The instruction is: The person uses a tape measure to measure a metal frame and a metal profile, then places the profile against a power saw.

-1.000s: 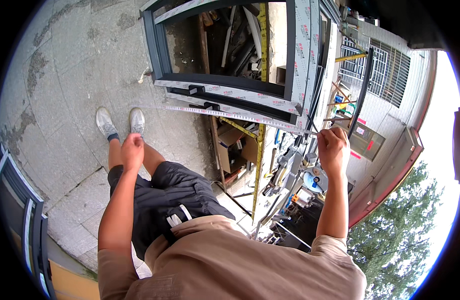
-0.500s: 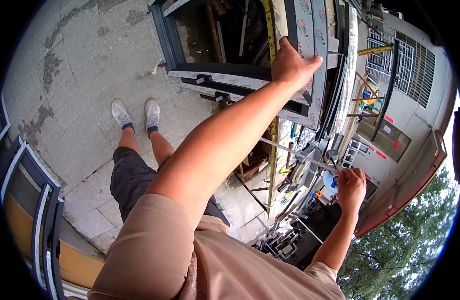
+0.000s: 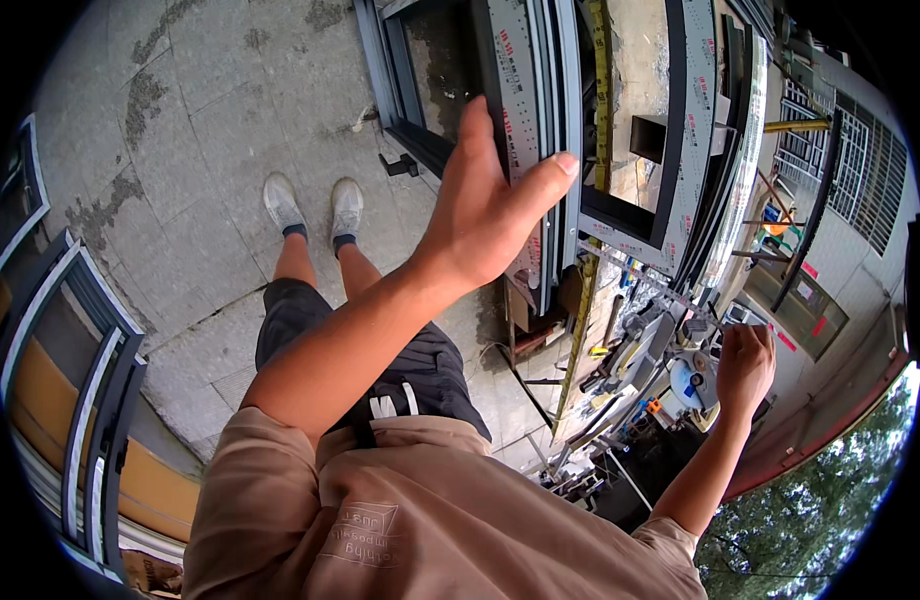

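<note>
My left hand (image 3: 475, 215) is closed round the edge of a dark grey window sash (image 3: 548, 90), the thumb on one side and the fingers on the other. Printed protective film covers the sash face. Behind it stands another film-covered frame (image 3: 695, 120), with a yellow measuring stick (image 3: 602, 100) seen through its opening. Out to the right, my right hand (image 3: 747, 366) is closed in a pinch. A narrow pale strip (image 3: 652, 282) runs from the frame's lower corner to those fingers; its material is hard to make out. A black handle (image 3: 400, 165) sits near the sash's left.
Finished window frames (image 3: 80, 350) lean at the left. Paved floor (image 3: 210, 200) lies round my feet. A cluttered bench with a round-bladed saw (image 3: 692, 380) and tools stands at the right. A barred window (image 3: 855, 150) is on the building beyond.
The sash in my left hand now stands apart from the frame behind, swung toward me. My left hand has come nearer and left; my right hand has shifted slightly right, still pinched on the strip.
</note>
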{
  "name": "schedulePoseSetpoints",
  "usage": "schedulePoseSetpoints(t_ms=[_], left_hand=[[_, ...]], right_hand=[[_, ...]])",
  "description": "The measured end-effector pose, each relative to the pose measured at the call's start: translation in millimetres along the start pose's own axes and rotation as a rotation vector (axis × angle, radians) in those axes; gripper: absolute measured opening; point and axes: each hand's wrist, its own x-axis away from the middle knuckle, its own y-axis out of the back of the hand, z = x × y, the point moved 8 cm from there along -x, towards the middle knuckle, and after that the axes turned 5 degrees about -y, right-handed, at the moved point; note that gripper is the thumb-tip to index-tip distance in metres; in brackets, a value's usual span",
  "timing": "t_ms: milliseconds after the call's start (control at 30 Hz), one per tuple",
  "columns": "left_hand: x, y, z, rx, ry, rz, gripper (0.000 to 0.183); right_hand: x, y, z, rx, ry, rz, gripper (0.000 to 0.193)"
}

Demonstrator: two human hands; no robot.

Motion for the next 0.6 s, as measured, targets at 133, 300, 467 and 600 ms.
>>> schedulePoseSetpoints(t_ms=[133, 300, 467, 600], left_hand=[[44, 76, -32, 0.077, 0.116, -0.126, 0.059], [106, 187, -65, 0.080, 0.247, -0.321, 0.069], [155, 265, -78, 0.011, 0.209, -0.516, 0.064], [180, 310, -75, -0.025, 0.233, -0.655, 0.064]], right_hand=[[-28, 4, 23, 0.039, 0.027, -0.068, 0.015], [-45, -12, 36, 0.084, 0.042, -0.088, 0.017], [-66, -31, 57, 0.121, 0.053, -0.060, 0.018], [-68, -35, 76, 0.135, 0.078, -0.069, 0.023]])
